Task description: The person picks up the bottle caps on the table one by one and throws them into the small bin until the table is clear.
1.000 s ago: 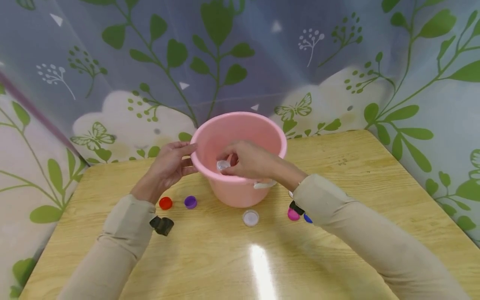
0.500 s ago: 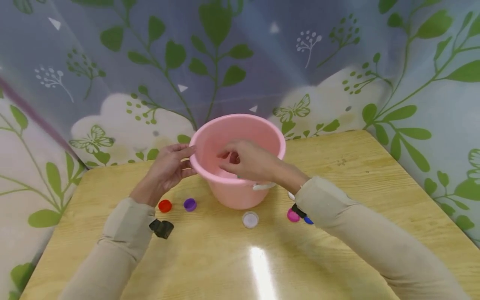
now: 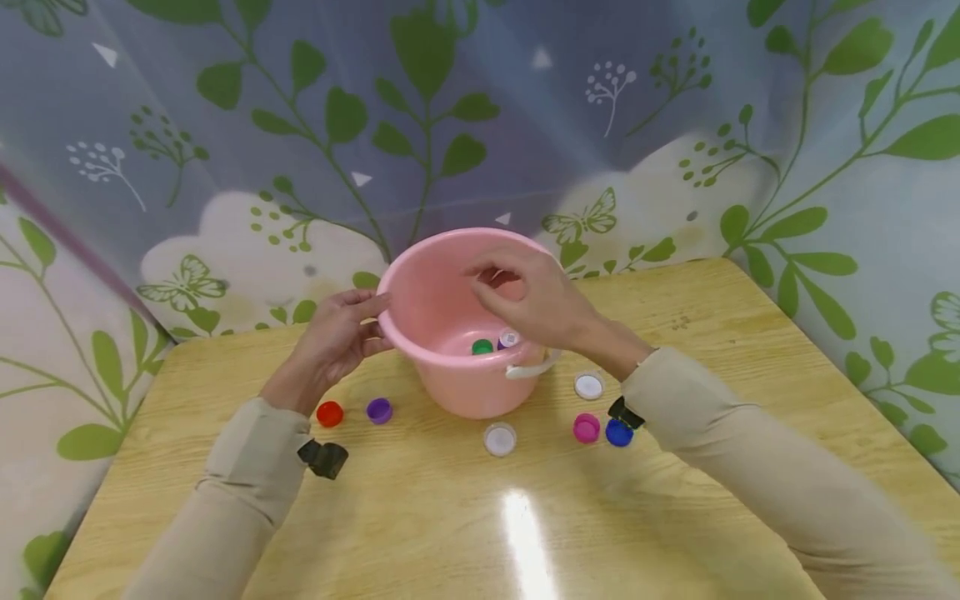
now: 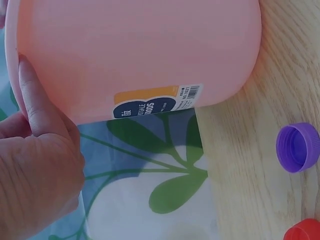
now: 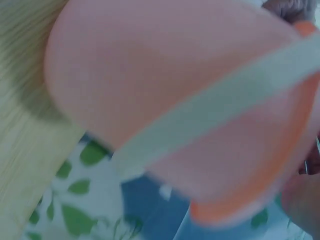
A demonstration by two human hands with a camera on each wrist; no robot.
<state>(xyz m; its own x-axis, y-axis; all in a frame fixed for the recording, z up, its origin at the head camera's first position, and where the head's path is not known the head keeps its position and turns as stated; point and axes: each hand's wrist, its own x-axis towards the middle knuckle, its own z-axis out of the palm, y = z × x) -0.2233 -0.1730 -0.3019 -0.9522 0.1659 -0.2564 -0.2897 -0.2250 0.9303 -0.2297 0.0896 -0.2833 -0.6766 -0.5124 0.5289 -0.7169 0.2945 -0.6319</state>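
Observation:
My left hand [image 3: 343,335] grips the left rim of a pink bucket [image 3: 480,387], thumb over the lip and fingers outside. In the left wrist view, the left thumb lies along the bucket wall [image 4: 145,45] near the rim. My right hand [image 3: 543,300] hovers over the bucket's right rim, fingers loosely bent and apart from the thumb, nothing visible between them. Inside on the bottom lie a green bottle cap [image 3: 482,346] and a small white-topped, purple-sided piece [image 3: 508,339]. The right wrist view is blurred, with part of the right hand [image 5: 302,200] at its edge.
On the wooden table [image 3: 390,517] stand a red cap [image 3: 329,414], a purple cap [image 3: 379,410], a pink cap [image 3: 587,427] and a blue cap [image 3: 619,432]. Two clear-white round lids [image 3: 500,439] lie near the bucket. A white handle [image 3: 528,369] hangs at its front right.
My right hand let go of a small clear-white round piece inside the bucket, then rose and moved right toward the rim. The left hand stayed on the rim.

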